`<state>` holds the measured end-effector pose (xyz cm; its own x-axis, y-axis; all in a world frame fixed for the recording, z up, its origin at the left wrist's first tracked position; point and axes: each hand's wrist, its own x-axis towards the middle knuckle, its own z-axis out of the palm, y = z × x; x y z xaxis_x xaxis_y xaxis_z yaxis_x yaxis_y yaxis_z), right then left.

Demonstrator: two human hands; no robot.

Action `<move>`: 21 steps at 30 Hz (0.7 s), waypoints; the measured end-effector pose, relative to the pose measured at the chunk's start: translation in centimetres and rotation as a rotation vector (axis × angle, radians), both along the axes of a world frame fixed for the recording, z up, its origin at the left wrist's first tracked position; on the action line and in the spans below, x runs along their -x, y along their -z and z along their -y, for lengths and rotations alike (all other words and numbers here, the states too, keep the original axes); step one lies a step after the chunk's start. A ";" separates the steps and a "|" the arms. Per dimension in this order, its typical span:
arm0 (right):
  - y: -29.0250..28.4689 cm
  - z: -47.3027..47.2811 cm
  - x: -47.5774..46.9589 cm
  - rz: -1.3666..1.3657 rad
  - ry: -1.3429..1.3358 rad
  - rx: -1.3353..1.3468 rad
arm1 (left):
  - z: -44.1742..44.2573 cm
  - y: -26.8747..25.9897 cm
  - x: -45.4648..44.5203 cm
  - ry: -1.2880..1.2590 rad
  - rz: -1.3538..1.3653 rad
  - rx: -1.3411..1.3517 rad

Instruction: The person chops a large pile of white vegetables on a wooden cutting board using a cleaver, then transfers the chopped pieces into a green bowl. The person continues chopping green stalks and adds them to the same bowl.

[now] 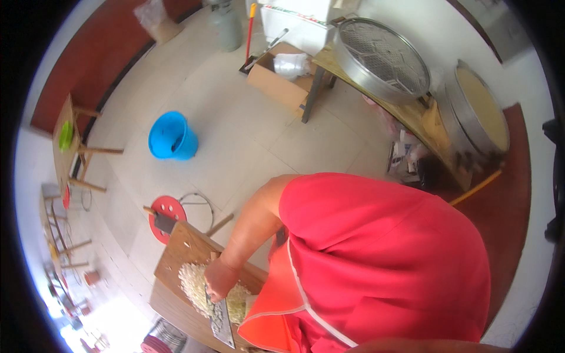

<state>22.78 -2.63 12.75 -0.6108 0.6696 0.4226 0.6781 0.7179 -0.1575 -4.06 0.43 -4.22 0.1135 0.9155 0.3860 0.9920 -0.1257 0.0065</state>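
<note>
My right hand (220, 279) is closed around the upper end of a cleaver (224, 325). Small chopped bits cling to its broad blade, which points toward the bottom of the view. Under and beside the hand lies a heap of finely chopped pale vegetable (190, 279) on a wooden board (190, 242). A few loose bits are scattered near the board's far corner. My left hand is out of view; only a strip of bare skin shows at the bottom edge. My red sleeve and orange apron (269, 304) hide the near side of the board.
Past the board's corner, a wooden-handled blade (164, 223) overlaps a red round stool (168, 206). A blue bucket (187, 143) stands on the tiled floor. Large round metal steamers (375, 84) rest on a bench (344, 73) beside a cardboard box (276, 84). More stools (156, 346) are stacked below.
</note>
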 end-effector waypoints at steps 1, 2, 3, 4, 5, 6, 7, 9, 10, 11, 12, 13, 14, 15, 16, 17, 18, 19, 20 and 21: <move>-0.3 0.3 -0.2 -0.013 0.040 0.018 | -0.3 0.0 -0.4 0.020 0.014 -0.005; -0.6 0.8 -0.4 -0.027 0.077 0.035 | -0.3 0.0 -0.7 0.042 0.025 -0.011; -0.3 1.2 -1.0 -0.031 0.114 0.053 | -0.3 0.1 -1.5 0.072 0.043 -0.007; -0.7 1.6 -1.7 -0.037 0.124 0.058 | -0.2 0.2 -2.0 0.086 0.069 -0.014; -0.2 2.0 -2.5 -0.046 0.142 0.064 | 0.1 0.2 -3.0 0.113 0.086 -0.014; -0.6 2.2 -2.9 -0.054 0.141 0.065 | 0.5 -0.1 -3.4 0.124 0.107 -0.025; -0.9 2.6 -3.8 -0.041 0.136 0.058 | 0.9 -0.2 -4.2 0.146 0.129 -0.029; -1.6 3.5 -5.7 -0.015 0.118 0.046 | 1.7 -0.6 -5.8 0.186 0.174 -0.041; -2.0 4.0 -6.8 0.017 0.141 0.040 | 2.1 -0.6 -6.8 0.218 0.202 -0.046; -2.4 4.3 -7.5 0.037 0.122 -0.008 | 2.8 -0.8 -7.5 0.250 0.229 -0.055; -2.8 4.4 -8.3 0.062 0.106 -0.056 | 3.2 -1.0 -8.4 0.283 0.256 -0.068; -3.3 4.9 -8.9 0.070 0.083 -0.089 | 3.9 -1.2 -7.9 0.306 0.279 -0.068; -3.7 5.0 -9.8 0.109 0.076 -0.133 | 4.1 -1.1 -8.3 0.333 0.302 -0.071; -3.7 5.1 -10.1 0.058 0.086 -0.123 | 4.9 -1.5 -7.7 0.338 0.318 -0.060; -3.4 5.0 -11.1 0.006 0.084 -0.112 | 5.7 -1.6 -7.4 0.347 0.340 -0.038; -3.5 4.7 -11.3 -0.048 0.035 -0.108 | 7.3 -2.1 -6.4 0.318 0.361 -0.031; -3.2 4.7 -12.1 -0.070 0.068 -0.107 | 9.2 -2.9 -5.4 0.278 0.384 -0.021; -2.7 4.9 -13.8 -0.173 0.008 -0.132 | 10.9 -3.1 -4.9 0.261 0.421 0.012; -4.0 5.4 -14.9 -0.102 0.013 -0.152 | 12.6 -4.1 -4.3 0.218 0.466 0.041; -4.2 5.5 -16.1 -0.157 -0.032 -0.147 | 14.0 -5.3 -4.6 0.174 0.499 0.079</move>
